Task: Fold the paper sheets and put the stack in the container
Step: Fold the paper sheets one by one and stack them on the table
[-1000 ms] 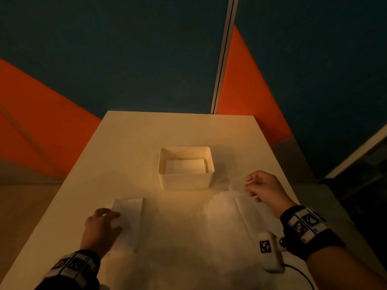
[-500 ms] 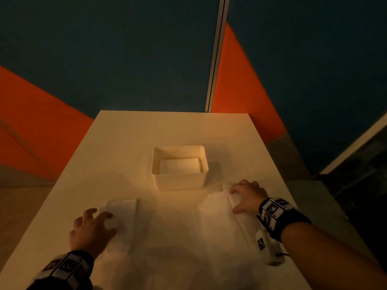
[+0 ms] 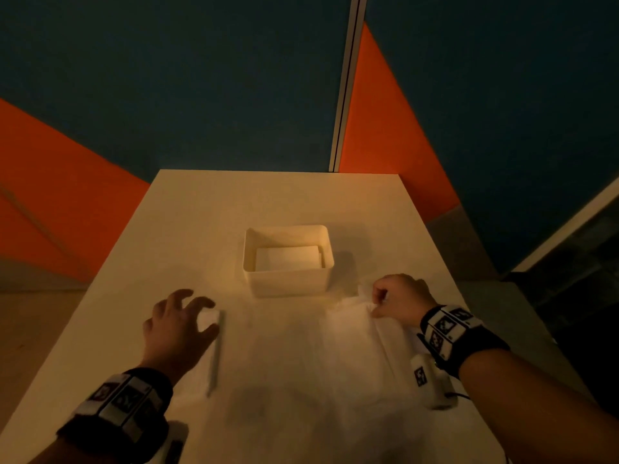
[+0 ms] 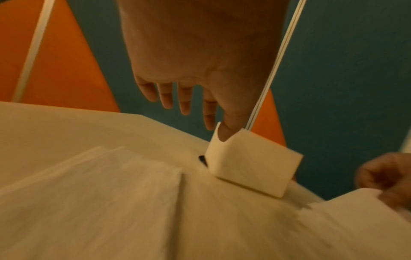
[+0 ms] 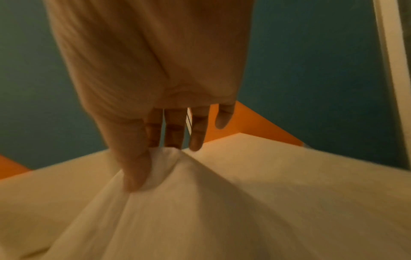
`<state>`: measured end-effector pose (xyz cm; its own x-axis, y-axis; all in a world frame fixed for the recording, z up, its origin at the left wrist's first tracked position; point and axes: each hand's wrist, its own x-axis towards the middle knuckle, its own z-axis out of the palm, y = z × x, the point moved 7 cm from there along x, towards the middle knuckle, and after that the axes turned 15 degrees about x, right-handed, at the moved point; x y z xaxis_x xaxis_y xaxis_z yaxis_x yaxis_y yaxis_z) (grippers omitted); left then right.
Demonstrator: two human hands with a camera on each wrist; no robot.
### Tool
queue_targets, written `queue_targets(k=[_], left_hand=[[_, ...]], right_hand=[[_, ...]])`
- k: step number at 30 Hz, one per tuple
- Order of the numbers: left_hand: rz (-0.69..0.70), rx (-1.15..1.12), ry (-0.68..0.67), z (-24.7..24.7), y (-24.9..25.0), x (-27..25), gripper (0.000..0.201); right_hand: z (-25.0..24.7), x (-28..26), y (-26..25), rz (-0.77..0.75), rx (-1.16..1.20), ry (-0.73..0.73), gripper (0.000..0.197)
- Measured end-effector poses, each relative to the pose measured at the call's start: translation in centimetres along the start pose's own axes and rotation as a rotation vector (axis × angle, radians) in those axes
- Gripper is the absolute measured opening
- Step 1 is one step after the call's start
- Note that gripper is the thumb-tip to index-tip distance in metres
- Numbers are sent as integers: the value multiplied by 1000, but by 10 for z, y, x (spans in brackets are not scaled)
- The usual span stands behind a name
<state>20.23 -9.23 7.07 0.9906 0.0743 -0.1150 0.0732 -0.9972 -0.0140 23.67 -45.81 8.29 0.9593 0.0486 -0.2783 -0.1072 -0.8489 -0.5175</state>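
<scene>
A white open container (image 3: 288, 279) stands mid-table with folded paper (image 3: 287, 257) lying in its bottom. On the left lies a folded paper strip (image 3: 212, 356). My left hand (image 3: 201, 316) hovers over its far end with fingers spread and loosely bent; in the left wrist view this left hand (image 4: 189, 112) holds nothing above the paper (image 4: 100, 176). On the right a thin sheet (image 3: 348, 349) is spread flat. My right hand (image 3: 376, 303) pinches the sheet's far corner, and the right wrist view shows thumb and fingers (image 5: 173, 133) gathering the sheet (image 5: 160, 158) upward.
The white table (image 3: 201, 212) ends at a blue and orange wall behind. Its right edge runs close to my right wrist. The container (image 4: 251, 163) sits just beyond both hands, between them.
My left hand has lifted off the folded strip and moved forward. My right hand went from pressing flat on the sheet to pinching its far corner.
</scene>
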Motion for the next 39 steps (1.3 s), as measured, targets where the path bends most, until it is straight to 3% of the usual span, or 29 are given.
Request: queue_targets(k=[3,6,9,11,13,15,17,20,23,26,34,36,39], left_hand=[[182,-214,-47,-16,33,-2,23],[348,-459,-374,-21,73,-17,21],[450,-575,-650,-19,102,-36,48],[477,-626,-774,-16,116,-44,83],[440,-796,-838,-19,125,-50,101],[351,-1119,-803,-32,129,-48,86],[256,-1416,-694,-51,126,-41,50],[201,-1589,-480,-74,117,-28,32],[216,-1570,-281,-90,106,-20,34],[276,-1478,-188,-99,100,-17,35],[440,-1330,-243,-107,97,-17,25],[465,-1305,-243,-107,94,-17,30],[454,-1332,-301,-105,90,-16,20]], right_hand=[[-11,-6,-22,-81,89,-154,22],[-29,-20,-55,-136,268,-226,19],[-48,-37,-89,-197,649,-196,17],[-58,-47,-105,-224,919,-144,14],[-63,-52,-113,-243,1127,-79,14],[-61,-54,-115,-232,1240,-10,14],[-56,-54,-112,-204,1307,51,13],[-45,-55,-104,-141,1368,51,17],[-31,-57,-101,-109,1411,-62,31],[-22,-59,-100,-107,1462,-130,38],[-18,-54,-88,-30,1571,-65,28],[-17,-54,-87,-11,1650,-140,32],[-19,-55,-86,37,1647,-188,51]])
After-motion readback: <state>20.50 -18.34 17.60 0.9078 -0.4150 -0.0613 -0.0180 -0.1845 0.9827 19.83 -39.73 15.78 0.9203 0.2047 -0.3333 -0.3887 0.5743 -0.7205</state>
